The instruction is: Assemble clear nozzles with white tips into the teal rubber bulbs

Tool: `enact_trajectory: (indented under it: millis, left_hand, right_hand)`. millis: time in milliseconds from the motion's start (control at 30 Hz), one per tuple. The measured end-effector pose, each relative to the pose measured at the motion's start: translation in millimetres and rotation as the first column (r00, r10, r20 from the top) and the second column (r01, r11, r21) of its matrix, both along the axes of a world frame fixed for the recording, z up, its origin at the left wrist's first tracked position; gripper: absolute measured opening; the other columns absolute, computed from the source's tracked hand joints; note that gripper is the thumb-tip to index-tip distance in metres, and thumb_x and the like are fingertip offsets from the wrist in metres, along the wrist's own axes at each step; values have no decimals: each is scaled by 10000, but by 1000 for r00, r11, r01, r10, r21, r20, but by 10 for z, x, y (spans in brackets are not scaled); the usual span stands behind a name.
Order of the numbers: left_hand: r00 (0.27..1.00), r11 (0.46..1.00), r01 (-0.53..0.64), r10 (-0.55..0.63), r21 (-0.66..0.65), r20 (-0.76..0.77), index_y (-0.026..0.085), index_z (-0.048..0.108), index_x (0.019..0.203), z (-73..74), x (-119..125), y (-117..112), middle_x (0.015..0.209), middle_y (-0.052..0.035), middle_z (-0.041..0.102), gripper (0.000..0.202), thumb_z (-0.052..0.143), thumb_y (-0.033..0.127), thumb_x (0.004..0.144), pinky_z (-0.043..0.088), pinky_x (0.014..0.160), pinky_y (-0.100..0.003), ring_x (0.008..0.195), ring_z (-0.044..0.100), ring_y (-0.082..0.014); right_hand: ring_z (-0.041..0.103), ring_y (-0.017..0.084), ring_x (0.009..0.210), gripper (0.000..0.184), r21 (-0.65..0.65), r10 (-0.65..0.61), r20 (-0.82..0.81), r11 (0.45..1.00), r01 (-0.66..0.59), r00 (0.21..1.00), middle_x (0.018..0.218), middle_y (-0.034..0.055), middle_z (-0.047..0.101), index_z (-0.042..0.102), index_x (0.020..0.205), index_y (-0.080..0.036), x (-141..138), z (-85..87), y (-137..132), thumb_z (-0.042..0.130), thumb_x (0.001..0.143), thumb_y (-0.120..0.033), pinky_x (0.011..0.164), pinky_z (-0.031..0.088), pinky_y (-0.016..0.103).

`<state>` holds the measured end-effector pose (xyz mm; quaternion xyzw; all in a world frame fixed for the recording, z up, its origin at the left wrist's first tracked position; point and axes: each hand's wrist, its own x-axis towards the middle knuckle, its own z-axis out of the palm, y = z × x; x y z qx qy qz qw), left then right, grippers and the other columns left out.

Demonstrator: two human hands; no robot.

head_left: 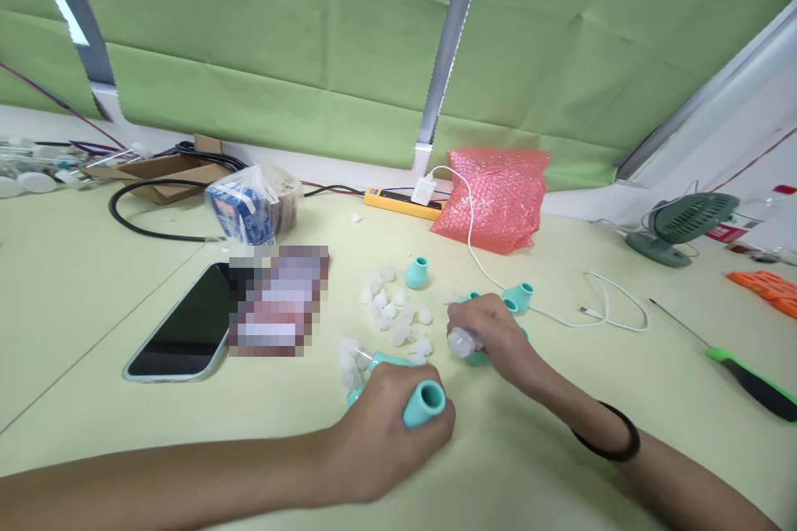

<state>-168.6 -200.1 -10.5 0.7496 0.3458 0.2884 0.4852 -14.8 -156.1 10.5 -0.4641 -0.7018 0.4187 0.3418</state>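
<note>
1. Left hand (389,423) grips teal rubber tube (423,403), just below white cap pile (395,311).
2. Right hand (491,332) closes on clear cap (459,342), right of pile.
3. Smartphone (183,323) left of pile; pink bubble wrap (498,195) and white charging cable (560,307) beyond.

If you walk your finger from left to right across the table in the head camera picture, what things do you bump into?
Phone → blurred packet → pile of small white pieces → pink bubble-wrap bag → white charging cable → green desk fan → green-handled screwdriver.

Matt, perhaps rubbery teal caps (417,273); glossy phone (187,323); matt tabletop (93,282)
</note>
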Motion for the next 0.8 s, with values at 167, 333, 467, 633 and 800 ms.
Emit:
enact_trajectory:
  millis: [167,333,467,633,800]
  left_hand:
    - [988,995,-6,21,-97,155,178,357,775,-13,-43,37,638,41,384,135,440,158,670,310,521,-209,561,346,-92]
    - [973,992,-71,93,-107,211,201,318,913,-91,-53,30,799,8,416,303,380,92,636,366,620,-255,691,406,-123]
    - [974,986,-123,142,-117,176,215,331,1026,-111,9,31,865,-2,436,341,461,135,722,390,710,-281,771,429,-128]
    - [936,957,-102,185,-271,300,201,388,1102,-113,72,82,1043,-51,490,392,533,195,738,424,732,-269,927,467,-162]
    - [918,950,-90,196,-300,344,168,407,1154,-113,88,87,1118,-78,486,465,566,202,718,447,773,-294,1001,462,-196]
  right_hand:
    - [287,80,391,363,512,-321,644,855,-81,694,390,-43,288,341,433,-174,75,35,66,475,708,-368,445,169,239]
    - [495,160,470,285,518,-399,767,847,-119,503,482,29,537,569,654,-167,115,-87,177,495,722,-434,450,214,234]
    - [482,124,462,279,441,-258,647,894,-76,718,476,4,516,581,709,-157,126,-3,146,421,803,-364,467,277,228]
    - [462,84,506,242,151,186,344,956,-250,921,602,-12,530,562,890,-176,95,173,-24,462,797,-375,464,354,189]
    - [416,69,468,194,174,101,304,972,-160,947,554,-39,465,572,819,-164,102,168,-19,613,675,-287,439,357,181]
